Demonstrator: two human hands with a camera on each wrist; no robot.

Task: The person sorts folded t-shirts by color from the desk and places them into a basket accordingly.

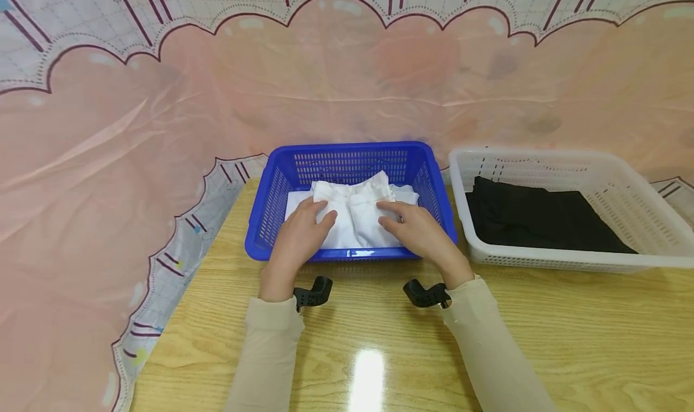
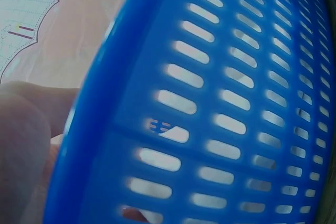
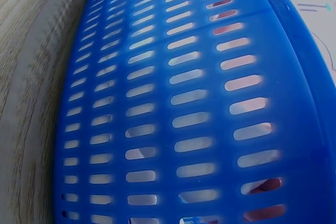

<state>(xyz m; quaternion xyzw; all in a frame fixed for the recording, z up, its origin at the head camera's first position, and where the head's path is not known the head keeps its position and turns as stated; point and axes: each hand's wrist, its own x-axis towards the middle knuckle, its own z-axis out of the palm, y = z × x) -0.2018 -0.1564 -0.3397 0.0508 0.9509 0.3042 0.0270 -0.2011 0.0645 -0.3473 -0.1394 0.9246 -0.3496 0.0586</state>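
In the head view, a blue plastic basket (image 1: 347, 255) holds folded white cloth, with a white garment (image 1: 360, 222) on top whose upper edge stands up unevenly. My left hand (image 1: 300, 234) reaches over the front rim and touches the garment's left side, thumb and forefinger apart. At its right side, my right hand (image 1: 420, 228) does the same, with thumb and forefinger spread on the fabric. The left wrist view shows part of that hand (image 2: 23, 145) beside the basket rim. In the right wrist view the slotted wall (image 3: 157, 98) hides most of the other hand.
To the right stands a white basket (image 1: 564, 258) with a folded black garment (image 1: 542, 219) inside. Both baskets sit on a wood-grain table (image 1: 347, 327), close to a patterned pink curtain (image 1: 347, 99) behind. A black wrist camera (image 1: 314, 293) is on each wrist.
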